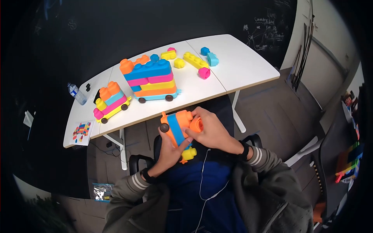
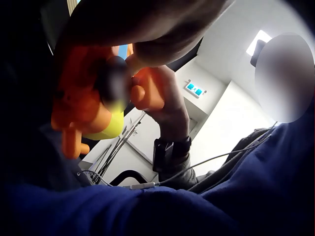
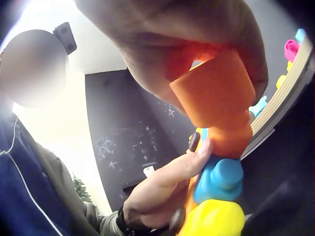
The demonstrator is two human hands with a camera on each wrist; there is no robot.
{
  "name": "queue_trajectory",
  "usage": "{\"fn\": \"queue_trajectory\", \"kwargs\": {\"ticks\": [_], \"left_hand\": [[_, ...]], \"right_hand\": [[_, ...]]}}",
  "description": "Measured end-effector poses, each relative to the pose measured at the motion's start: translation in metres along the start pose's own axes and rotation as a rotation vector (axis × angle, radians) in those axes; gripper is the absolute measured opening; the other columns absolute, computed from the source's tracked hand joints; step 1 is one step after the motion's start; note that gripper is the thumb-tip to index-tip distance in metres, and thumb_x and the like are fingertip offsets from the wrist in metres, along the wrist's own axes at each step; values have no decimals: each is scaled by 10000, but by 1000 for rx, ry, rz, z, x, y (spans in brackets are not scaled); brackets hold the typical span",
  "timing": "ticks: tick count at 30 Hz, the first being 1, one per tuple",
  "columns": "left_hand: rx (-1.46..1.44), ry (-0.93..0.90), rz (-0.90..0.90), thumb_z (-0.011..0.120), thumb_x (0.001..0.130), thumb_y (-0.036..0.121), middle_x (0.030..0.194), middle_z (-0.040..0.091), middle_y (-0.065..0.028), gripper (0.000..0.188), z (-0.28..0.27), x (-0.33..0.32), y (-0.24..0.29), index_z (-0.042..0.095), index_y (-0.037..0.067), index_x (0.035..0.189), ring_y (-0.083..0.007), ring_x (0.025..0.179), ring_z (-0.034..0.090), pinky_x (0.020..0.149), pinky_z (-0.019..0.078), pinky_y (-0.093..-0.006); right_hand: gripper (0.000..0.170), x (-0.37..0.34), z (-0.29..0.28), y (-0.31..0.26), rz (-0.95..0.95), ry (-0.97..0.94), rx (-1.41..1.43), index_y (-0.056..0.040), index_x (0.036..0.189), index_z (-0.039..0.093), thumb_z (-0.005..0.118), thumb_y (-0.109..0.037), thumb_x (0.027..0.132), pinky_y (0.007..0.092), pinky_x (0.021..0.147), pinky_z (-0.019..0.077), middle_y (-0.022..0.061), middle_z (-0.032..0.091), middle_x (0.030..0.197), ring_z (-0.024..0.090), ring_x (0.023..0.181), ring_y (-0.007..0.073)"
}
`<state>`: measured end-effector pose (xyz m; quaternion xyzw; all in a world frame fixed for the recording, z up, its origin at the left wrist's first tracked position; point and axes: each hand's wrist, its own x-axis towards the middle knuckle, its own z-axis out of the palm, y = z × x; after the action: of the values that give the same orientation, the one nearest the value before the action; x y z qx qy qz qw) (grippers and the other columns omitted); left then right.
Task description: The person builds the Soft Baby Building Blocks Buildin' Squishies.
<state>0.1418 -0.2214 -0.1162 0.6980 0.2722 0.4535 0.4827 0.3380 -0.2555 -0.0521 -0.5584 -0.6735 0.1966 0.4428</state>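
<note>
Over the lap, my left hand (image 1: 168, 150) grips an orange wheeled toy car (image 1: 168, 119) tilted on its side, one dark wheel (image 1: 164, 127) facing up. A blue block (image 1: 176, 128) runs across it, and a yellow block (image 1: 189, 154) sits at the end nearest the body. My right hand (image 1: 214, 133) pinches an orange block (image 1: 197, 124) against the car's right side. In the right wrist view that orange block (image 3: 216, 93) stands close beside a blue stud block (image 3: 221, 181), with the left thumb next to it. The left wrist view shows the car's underside (image 2: 81, 108), partly dark.
On the white table (image 1: 248, 73) stand a tall block vehicle (image 1: 151, 83) and a smaller one (image 1: 112, 103). Several loose blocks, including a long yellow one (image 1: 195, 60), lie behind. A bottle (image 1: 77, 94) and a picture sheet (image 1: 81, 133) are at the left. A white cable (image 1: 203, 186) crosses the lap.
</note>
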Motion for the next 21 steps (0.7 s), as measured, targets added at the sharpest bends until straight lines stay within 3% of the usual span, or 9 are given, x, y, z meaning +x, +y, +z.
{"fn": "queue_trajectory", "kwargs": {"ticks": [5,7,8,11,12,15,19,20,21], "left_hand": [[-165,68,-147,775,989,110,1346,575,-124,683,-6,6,8,289,61,1467,-192,1235,627,999,571,-356],[-477,152,-362,727,1041,195,1378,580,-92,655,-11,13,14,291,96,1520,-177,1238,625,988,576,-341],[-472,139,-361,667,1083,266,1404,579,-73,606,-14,14,8,293,120,1538,-167,1241,622,992,573,-331],[-499,184,-395,665,1085,276,1410,582,-77,601,-13,13,17,297,127,1535,-163,1252,615,1011,561,-331],[-505,188,-394,665,1085,276,1410,582,-77,601,-12,12,20,297,127,1535,-163,1252,615,1011,561,-331],[-494,222,-362,649,1094,280,1443,562,-82,592,-7,10,23,289,136,1540,-169,1286,597,1049,543,-346],[-586,259,-282,585,1123,247,1495,516,-93,582,-4,5,16,227,154,1573,-188,1344,567,1102,516,-367],[-583,300,-238,544,1141,237,1501,512,-89,570,-2,3,15,204,161,1593,-198,1352,571,1100,527,-370],[-584,302,-234,544,1141,237,1501,512,-89,570,-1,2,14,204,161,1593,-198,1352,571,1100,527,-370]], "right_hand": [[513,0,7,10,-166,83,79,74,1150,635,845,-310,882,393,853,567,189,720,1002,722,916,355],[428,4,5,11,82,-96,624,56,1139,648,783,-313,970,340,861,561,125,729,1060,713,975,203],[276,5,7,18,73,-96,676,-7,1112,644,625,-282,1092,271,805,555,77,682,1112,655,894,100],[488,7,5,19,339,-13,817,15,1088,644,601,-471,1095,284,801,534,35,644,987,606,896,91],[525,5,4,16,383,-10,800,-3,1124,590,495,-519,1131,279,832,513,21,572,985,551,883,83],[458,0,17,21,142,110,666,-14,1185,524,450,-466,1159,268,874,496,23,534,1022,526,912,73],[266,-3,26,16,-12,209,780,-28,1216,451,623,-201,1110,257,961,506,65,576,1128,589,1076,93],[367,-4,26,10,15,231,871,-42,1170,424,752,-51,1004,272,999,525,100,580,1182,612,1152,126],[367,-6,28,11,11,229,870,-42,1170,424,752,-51,1004,272,999,525,100,580,1182,612,1152,126]]}}
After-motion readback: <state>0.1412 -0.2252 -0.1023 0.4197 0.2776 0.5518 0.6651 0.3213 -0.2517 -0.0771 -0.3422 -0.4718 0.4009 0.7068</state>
